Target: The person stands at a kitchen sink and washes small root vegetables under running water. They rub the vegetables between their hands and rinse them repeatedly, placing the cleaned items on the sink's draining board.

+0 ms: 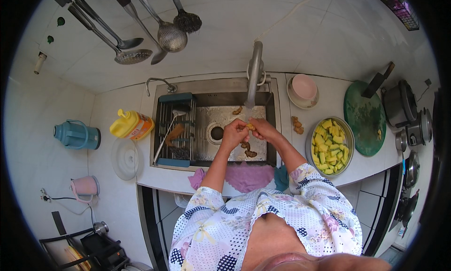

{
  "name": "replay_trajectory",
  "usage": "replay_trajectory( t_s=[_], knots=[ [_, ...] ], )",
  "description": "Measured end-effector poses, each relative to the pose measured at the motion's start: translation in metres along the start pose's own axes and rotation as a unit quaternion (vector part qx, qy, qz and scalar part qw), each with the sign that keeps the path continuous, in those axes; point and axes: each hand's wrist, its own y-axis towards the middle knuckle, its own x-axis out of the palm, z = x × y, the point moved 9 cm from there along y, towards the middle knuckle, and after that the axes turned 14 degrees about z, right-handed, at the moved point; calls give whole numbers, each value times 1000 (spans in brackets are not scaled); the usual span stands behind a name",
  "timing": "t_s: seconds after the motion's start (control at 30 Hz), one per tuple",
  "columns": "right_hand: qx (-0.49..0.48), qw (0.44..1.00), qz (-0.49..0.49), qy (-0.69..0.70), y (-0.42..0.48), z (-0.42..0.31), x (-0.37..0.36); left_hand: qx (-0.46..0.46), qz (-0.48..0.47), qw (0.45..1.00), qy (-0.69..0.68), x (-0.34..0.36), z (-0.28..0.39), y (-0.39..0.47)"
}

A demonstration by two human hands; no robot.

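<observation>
Both my hands meet over the right half of a stainless steel sink (204, 149), just below the faucet spout (252, 91). A small piece of ginger root (250, 127), yellowish where its skin is off, is between my fingers. My left hand (233, 133) pinches its left side, and my right hand (263, 130) holds it from the right. Water seems to run from the spout near my fingers. Brown ginger pieces (250, 153) lie on the sink floor below my hands, and another ginger piece (237, 110) rests farther back. My fingers partly hide the held piece.
A metal bowl (309, 154) of cut green-skinned yellow squash stands right of the sink, near a ginger knob (297, 125). Beyond are a pink bowl (304, 86) and a green cutting board (364, 119) with a cleaver (377, 81). A drying rack (176, 130) spans the sink's left.
</observation>
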Motion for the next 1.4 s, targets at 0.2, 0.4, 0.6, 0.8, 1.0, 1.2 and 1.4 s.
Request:
replay_trajectory(
  t_s=[0.2, 0.4, 0.6, 0.8, 1.0, 1.2, 1.4],
  knots=[
    [23, 999, -37, -3, -4, 0, 1, -22, -11, 998, -49, 2, -3, -2],
    [-40, 998, 14, -44, 3, 0, -5, -38, -9, 996, -80, 2, -8, -3],
    [-79, 996, 33, -28, -2, -21, 3, -47, 30, 993, -107, -3, -8, 7],
    [45, 988, -12, 150, 12, -6, 7, -58, 91, 980, -167, 3, 4, 9],
    [33, 989, 3, 145, -2, -20, 11, -3, 95, 992, -80, 0, 5, 15],
    [138, 963, -41, 228, 5, 3, 14, 54, 98, 994, 9, -2, 9, 19],
    [168, 941, -84, 282, 4, 7, 21, 63, 98, 990, -79, -2, 12, 15]
  ],
)
